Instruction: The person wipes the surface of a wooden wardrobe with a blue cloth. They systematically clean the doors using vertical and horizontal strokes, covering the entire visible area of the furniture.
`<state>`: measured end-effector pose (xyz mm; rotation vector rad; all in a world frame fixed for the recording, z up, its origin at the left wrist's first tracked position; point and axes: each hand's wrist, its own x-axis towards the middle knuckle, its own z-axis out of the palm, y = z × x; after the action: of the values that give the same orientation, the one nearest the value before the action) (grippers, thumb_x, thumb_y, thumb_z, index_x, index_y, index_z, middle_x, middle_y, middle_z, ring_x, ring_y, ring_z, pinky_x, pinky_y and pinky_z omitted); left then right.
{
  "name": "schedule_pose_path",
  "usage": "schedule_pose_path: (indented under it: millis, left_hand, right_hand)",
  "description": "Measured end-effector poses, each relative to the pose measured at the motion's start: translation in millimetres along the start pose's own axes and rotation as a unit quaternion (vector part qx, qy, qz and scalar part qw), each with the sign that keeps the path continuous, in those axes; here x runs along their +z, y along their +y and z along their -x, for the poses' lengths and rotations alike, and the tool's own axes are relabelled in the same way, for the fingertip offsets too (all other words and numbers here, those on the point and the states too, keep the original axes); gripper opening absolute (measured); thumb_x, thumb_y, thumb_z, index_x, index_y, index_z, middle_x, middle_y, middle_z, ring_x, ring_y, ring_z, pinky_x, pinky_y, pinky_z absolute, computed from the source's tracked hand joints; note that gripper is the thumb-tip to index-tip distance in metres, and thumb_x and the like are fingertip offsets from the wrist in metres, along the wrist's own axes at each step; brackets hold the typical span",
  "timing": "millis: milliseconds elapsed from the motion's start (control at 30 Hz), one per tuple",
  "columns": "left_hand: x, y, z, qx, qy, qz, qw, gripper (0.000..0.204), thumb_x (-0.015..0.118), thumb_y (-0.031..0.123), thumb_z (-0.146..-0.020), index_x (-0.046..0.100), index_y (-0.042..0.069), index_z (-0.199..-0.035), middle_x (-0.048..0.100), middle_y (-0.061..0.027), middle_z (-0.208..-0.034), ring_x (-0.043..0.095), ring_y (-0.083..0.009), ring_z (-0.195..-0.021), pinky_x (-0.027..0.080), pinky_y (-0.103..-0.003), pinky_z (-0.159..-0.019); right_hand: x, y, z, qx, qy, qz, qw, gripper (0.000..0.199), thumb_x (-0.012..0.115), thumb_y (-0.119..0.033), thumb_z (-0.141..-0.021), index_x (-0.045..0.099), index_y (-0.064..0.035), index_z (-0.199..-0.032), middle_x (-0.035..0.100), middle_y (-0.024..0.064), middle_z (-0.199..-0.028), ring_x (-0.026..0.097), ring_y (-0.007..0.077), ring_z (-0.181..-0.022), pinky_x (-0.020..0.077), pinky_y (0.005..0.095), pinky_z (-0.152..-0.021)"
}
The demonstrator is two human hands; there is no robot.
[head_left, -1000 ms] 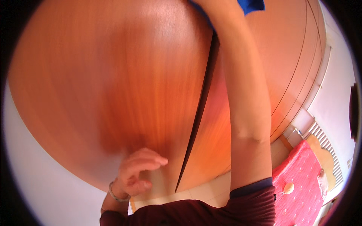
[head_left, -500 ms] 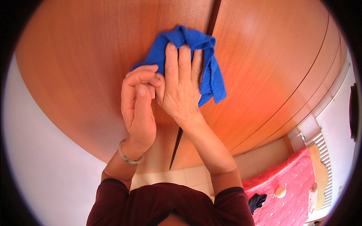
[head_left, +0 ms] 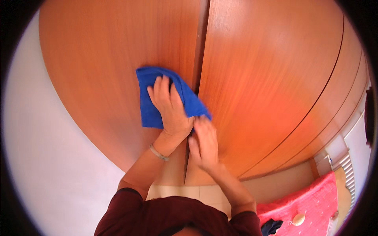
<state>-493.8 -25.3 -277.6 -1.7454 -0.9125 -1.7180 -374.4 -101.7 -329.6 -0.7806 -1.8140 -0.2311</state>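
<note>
A blue cloth point(head_left: 149, 112) lies spread against the wooden cabinet door left of the dark gap between two doors, its lower right corner reaching across that gap. My left hand point(head_left: 171, 108), with a pale bangle point(head_left: 159, 152) at the wrist, rests on the cloth, fingers stretched out and slightly apart. Just below and right of it is my right hand point(head_left: 205, 143), blurred by motion, its thumb away from the fingers. Its fingertips are at the cloth's lower right corner; whether they touch it I cannot tell.
The left wooden door point(head_left: 98, 59) and right wooden door point(head_left: 267, 78) fill most of the view. A white wall point(head_left: 51, 157) borders them on the left. At lower right stands a bed with a pink cover point(head_left: 311, 200), a round pale object point(head_left: 299, 219) and dark fabric point(head_left: 271, 227) on it.
The cloth has moved down and left and is spread flatter. My left hand has uncurled and come onto it, while my right hand has left its middle for the lower right.
</note>
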Motion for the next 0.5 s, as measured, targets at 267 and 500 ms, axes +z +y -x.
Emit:
schedule_pose_path:
  millis: [267,500]
  left_hand:
    - [-16.8,2.0,-65.5,0.114,-0.067,-0.154,0.979,0.055,0.045,0.022,-0.089,0.049,-0.01,-0.133,0.032,-0.0258,-0.152,0.02,-0.0535,-0.141,0.008,-0.067,-0.112]
    - [4.7,-8.8,-222.3,0.217,0.108,-0.246,0.938,0.054,0.054,0.028,-0.089,0.051,0.007,-0.138,0.035,-0.0177,-0.153,0.025,-0.0465,-0.141,0.016,-0.066,-0.109]
  right_hand:
    - [17.5,60.2,325.1,0.258,-0.346,-0.112,0.895,0.027,0.057,-0.015,-0.094,0.062,-0.009,-0.12,0.066,0.0173,-0.11,0.065,0.0346,-0.097,0.0535,0.0407,-0.083]
    - [18.6,94.0,554.0,0.305,-0.585,-0.163,0.734,0.031,0.052,-0.026,-0.094,0.062,-0.0113,-0.12,0.067,0.0149,-0.112,0.065,0.0314,-0.099,0.0538,0.042,-0.083]
